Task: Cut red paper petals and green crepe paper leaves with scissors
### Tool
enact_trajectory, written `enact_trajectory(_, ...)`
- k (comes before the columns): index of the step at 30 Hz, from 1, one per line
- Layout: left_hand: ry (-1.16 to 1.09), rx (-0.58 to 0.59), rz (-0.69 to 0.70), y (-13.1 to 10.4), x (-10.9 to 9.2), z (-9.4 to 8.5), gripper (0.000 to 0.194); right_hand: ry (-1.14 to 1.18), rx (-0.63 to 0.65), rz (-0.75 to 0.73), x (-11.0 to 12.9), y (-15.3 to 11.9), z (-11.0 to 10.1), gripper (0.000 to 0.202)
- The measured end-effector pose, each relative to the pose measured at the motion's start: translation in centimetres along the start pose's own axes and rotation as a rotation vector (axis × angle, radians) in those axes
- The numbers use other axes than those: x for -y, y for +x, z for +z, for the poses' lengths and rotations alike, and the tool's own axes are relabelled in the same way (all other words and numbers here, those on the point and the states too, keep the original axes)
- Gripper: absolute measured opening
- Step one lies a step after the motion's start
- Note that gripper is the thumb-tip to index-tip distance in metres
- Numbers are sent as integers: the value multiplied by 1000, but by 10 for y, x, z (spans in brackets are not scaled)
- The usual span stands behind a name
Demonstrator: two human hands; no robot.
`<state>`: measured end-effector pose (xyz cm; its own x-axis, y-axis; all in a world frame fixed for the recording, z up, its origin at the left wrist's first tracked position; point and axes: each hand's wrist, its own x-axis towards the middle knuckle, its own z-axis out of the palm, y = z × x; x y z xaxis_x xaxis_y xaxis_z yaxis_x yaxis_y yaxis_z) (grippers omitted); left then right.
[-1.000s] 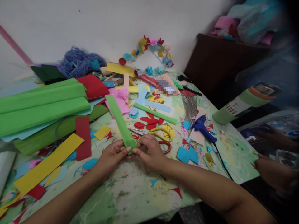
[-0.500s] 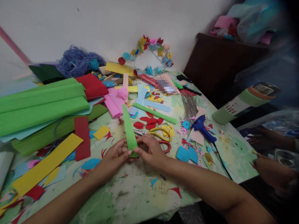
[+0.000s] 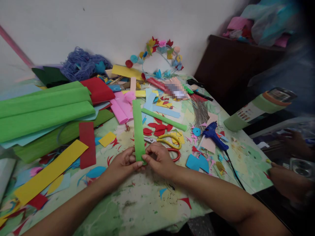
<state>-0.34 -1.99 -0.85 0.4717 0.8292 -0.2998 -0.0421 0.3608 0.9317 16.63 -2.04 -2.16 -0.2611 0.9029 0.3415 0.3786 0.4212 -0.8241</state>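
Observation:
A light green paper strip (image 3: pixel 138 131) stands upright between my hands, its lower end pinched by both. My left hand (image 3: pixel 125 163) grips its lower left edge, thumb in front. On the lower right edge my right hand (image 3: pixel 158 159) is closed, fingers bent. Just behind the right hand lie scissors with yellow handles (image 3: pixel 175 139) and a red handle loop (image 3: pixel 175 154). Red paper petals (image 3: pixel 159 128) and a narrow green strip (image 3: pixel 167 120) rest beyond them on the table.
Green paper sheets (image 3: pixel 44 111) and a yellow strip (image 3: pixel 51 172) lie at left. A blue glue gun (image 3: pixel 213 135), its cord and a green bottle (image 3: pixel 256 109) are at right. Another person's hand (image 3: pixel 290 177) shows at the right edge. A flower wreath (image 3: pixel 161 49) leans on the wall.
The green strip's upper end has changed from a narrow, slanted point to a broad, flat face. Both my hands stay closed on its lower end. At right, another person's hand has moved.

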Motion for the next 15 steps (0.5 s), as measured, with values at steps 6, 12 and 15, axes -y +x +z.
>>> enact_trajectory(6, 73, -54, -18, 0, 2, -1, 32, -67, 21, 20, 1, -1, -1, 20)
enact_trajectory(12, 161, -137, 42, -1, 0, 0, 24, -112, 105, -35, 2, -1, -2, 27)
enact_trajectory(15, 150, -120, 34, -2, -1, 0, 28, -165, 130, -70, 1, -2, -2, 35)
